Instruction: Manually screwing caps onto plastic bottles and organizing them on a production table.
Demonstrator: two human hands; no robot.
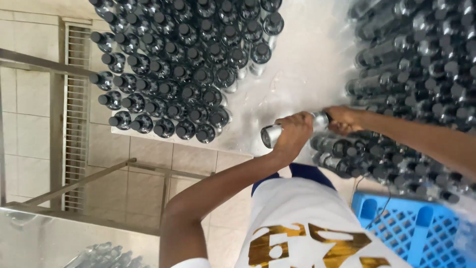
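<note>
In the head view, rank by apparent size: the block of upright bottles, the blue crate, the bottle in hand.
1. Block of upright bottles, largest.
2. Blue crate, though cut off by the frame, so its rank is unsure.
3. Held bottle, gripped by left hand and right hand, smallest.

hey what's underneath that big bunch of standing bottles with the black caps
The standing bottles sit on a shiny table covered with clear plastic. Past its edge lies the tiled floor. The table surface directly beneath the bottles is hidden by them.
</note>
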